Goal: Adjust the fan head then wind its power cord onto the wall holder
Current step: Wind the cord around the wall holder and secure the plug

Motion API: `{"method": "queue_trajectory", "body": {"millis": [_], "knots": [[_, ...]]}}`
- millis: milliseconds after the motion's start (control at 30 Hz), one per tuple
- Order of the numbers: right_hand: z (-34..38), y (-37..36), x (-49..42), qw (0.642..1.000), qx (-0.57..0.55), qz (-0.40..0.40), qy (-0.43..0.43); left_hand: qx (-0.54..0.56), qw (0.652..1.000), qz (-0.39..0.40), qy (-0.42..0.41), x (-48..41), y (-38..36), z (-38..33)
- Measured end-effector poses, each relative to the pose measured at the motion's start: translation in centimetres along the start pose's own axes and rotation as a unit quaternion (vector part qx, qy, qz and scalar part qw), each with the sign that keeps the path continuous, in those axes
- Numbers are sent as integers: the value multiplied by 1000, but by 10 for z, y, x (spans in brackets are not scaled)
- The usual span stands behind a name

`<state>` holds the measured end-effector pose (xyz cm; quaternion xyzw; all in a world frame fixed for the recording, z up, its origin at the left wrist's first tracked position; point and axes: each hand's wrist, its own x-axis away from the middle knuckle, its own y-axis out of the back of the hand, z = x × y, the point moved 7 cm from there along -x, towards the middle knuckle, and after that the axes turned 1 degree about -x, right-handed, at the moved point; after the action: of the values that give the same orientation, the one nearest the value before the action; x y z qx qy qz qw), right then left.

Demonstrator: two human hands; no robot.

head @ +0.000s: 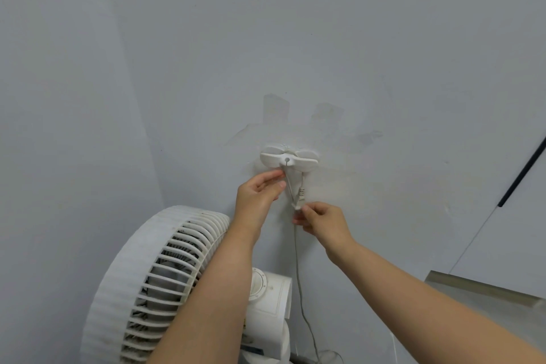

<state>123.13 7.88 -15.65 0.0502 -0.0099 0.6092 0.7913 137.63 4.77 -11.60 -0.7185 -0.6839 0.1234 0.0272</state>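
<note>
— What are the right fingertips doing?
— Thumb and forefinger of the right hand (322,221) pinch the thin grey power cord (298,260) just below its plug.
— And the left?
— The left hand (260,192) has its fingers lightly bent, tips against the looped strand (whether it truly pinches, I cannot tell). The loop hangs from the smooth white, wing-shaped wall holder (289,158). The ribbed plastic fan (141,284) stands lower left.

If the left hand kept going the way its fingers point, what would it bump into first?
The left hand points up and right. It would probably meet the power cord first, hanging right at its fingertips, perhaps touching already; the wall holder sits just beyond. Depth is unclear.
</note>
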Motion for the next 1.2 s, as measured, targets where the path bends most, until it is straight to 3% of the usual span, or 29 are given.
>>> {"method": "queue_trajectory", "body": {"millis": [100,433,700,1200], "knots": [[-10,1,2,999,-17,0,-44,-16,1000,4,-5,1,-2,0],[-36,-5,-5,987,127,1,-98,15,1000,6,12,1,-2,2],[-21,-5,-9,930,331,-158,-15,60,998,24,24,0,-7,3],[-1,33,13,892,384,-198,130,32,999,25,11,0,-13,4]]}}
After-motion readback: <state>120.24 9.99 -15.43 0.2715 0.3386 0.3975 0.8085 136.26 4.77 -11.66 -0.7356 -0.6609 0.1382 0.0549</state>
